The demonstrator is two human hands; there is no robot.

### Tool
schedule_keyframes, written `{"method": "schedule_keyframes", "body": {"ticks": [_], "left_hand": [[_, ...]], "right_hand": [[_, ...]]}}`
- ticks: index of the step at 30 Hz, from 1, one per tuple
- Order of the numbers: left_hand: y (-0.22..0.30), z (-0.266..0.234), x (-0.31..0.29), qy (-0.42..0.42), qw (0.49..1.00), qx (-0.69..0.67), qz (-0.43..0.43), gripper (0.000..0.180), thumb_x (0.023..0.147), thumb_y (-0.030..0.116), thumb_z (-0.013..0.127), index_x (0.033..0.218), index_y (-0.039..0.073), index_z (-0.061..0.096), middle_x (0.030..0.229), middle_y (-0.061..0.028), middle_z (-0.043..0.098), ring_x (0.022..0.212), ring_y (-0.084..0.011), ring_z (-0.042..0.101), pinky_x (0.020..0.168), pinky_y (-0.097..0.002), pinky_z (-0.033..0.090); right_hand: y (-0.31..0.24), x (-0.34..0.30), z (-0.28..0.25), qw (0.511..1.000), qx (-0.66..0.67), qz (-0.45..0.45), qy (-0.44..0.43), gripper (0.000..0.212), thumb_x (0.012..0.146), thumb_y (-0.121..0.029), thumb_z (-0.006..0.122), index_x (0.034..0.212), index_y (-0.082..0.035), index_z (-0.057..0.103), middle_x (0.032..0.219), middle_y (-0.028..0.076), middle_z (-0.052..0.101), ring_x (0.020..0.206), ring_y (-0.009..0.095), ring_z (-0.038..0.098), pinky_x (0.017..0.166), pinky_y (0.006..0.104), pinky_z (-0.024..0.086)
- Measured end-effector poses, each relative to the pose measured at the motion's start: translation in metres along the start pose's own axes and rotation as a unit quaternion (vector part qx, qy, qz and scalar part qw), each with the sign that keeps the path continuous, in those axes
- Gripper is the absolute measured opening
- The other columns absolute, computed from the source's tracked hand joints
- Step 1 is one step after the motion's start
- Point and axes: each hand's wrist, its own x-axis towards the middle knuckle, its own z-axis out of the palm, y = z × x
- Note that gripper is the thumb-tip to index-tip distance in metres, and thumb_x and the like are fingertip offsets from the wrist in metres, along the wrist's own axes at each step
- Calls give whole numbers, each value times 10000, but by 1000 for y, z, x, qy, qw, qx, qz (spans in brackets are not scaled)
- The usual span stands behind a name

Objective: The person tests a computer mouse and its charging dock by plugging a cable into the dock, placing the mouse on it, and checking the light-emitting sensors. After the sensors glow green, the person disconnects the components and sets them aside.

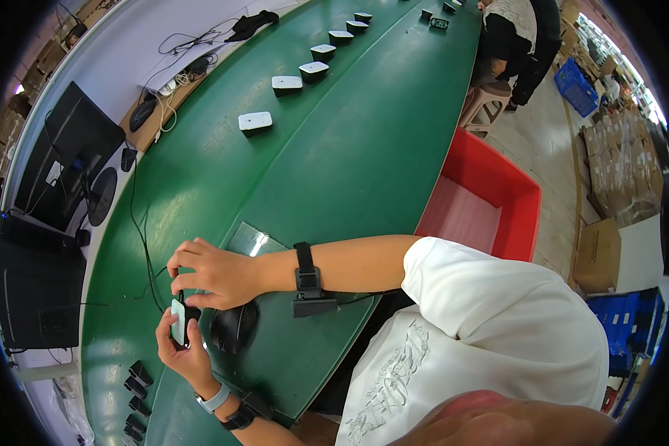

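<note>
My left hand [182,353] is closed round a small box-shaped device [177,323] with a white face and black sides, held on edge above the green table. At the device's upper end, my right hand [219,275] pinches a short black cable plug [181,296] between thumb and fingers; whether it sits fully in the device cannot be made out. A black computer mouse [234,327] lies just right of the device, below my right wrist. Partly behind that wrist is a flat, clear, shiny sheet [251,241].
Several similar white-topped devices [256,122] run in a row along the green table [334,163]. Small black pieces [140,373] stand at lower left. Monitors [70,156] line the left side. A red bin [516,201] stands beside the table; another person [513,37] sits farther off.
</note>
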Motion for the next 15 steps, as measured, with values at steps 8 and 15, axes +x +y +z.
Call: {"method": "schedule_keyframes", "body": {"ticks": [8,15], "left_hand": [[0,-5,0,-41,999,11,-18,294,875,2,743,1145,-7,627,1207,-143,692,1029,-173,619,916,-315,512],[-5,-4,0,-27,999,-18,-26,265,868,-3,740,1110,-7,631,1198,-144,693,1039,-192,629,931,-326,512]], "right_hand": [[3,-1,4,1000,-14,-4,-6,199,870,-179,749,1033,-94,672,1202,85,544,1194,304,487,964,455,399],[5,-2,6,1000,-22,4,-19,187,870,-197,748,1015,-103,676,1158,69,571,1195,295,486,968,454,394]]}}
